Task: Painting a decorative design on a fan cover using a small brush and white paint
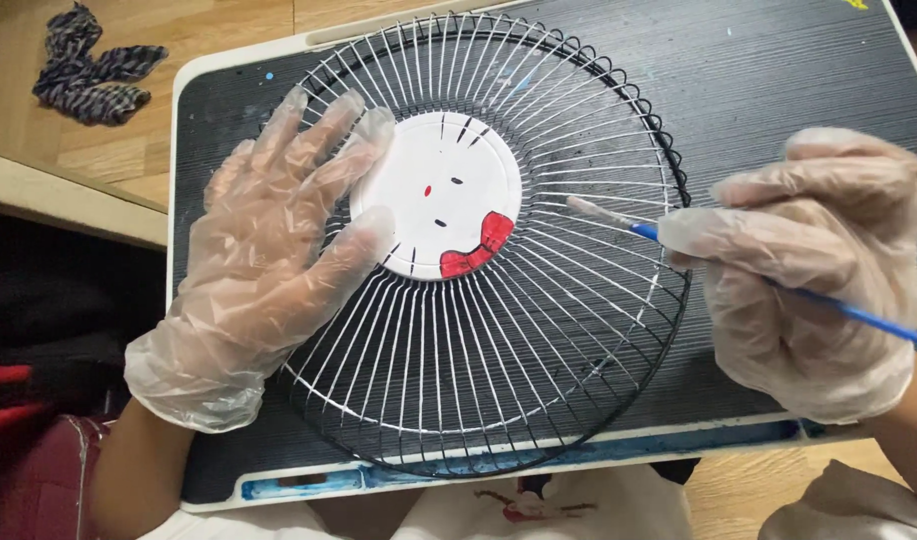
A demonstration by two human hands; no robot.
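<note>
Two gloved hands at work: left hand (269, 270), fingers spread, steadies a half-whitened fan grille (479, 250); right hand (819, 270) pinches a paintbrush (619, 222).

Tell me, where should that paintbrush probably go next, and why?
Probably down onto the nearest wires. The right hand holds the paintbrush with its tip over the fan grille, whose inner wires look white and outer rim still black; the left hand steadies it.
</note>
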